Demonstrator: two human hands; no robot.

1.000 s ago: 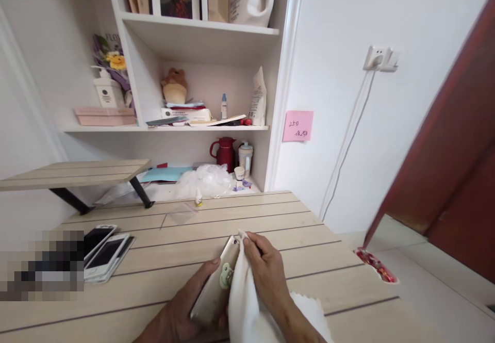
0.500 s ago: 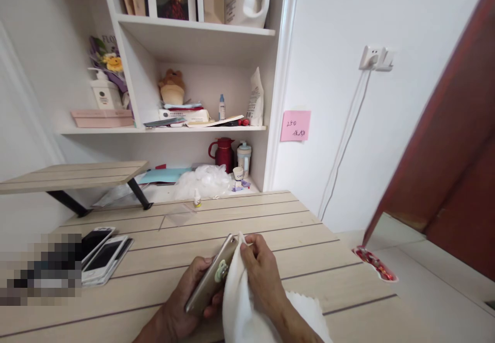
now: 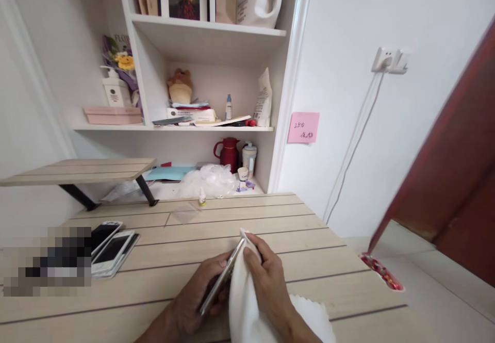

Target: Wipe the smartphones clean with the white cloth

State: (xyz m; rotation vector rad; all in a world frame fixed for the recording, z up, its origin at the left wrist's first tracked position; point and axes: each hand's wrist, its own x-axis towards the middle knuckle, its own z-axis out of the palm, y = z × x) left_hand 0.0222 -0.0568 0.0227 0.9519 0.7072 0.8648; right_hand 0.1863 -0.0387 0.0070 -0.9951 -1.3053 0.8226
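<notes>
Striped pale wood made the tabletop (image 3: 317,265) under our hands, and a white shelf unit (image 3: 209,32) stood behind it. Our left grip was closed on a slim phone (image 3: 220,280), which we held tilted, its narrow edge turned up, above the near part of the tabletop. Our left hand (image 3: 189,299) had its thumb on one side and its fingers on the other. Our right hand (image 3: 273,286) pinched a white cloth (image 3: 242,307) at the phone's upper end, and the rest of the cloth hung down and spread below the wrist.

For good work, we judged, the left hand needed to be firm but not squeezing, and the cloth flat against the phone with light, even pressure. A loose fold could hide the edge from us, and a smooth case could slip.

To the left lay a few other phones (image 3: 112,255), overlapping; beside them a blurred patch did not let us tell more. Farther away were a clear bag (image 3: 185,213) and a small bottle (image 3: 202,197), near the back edge. Nothing solid stood between our hands, but the hanging cloth could catch under the wrist.
</notes>
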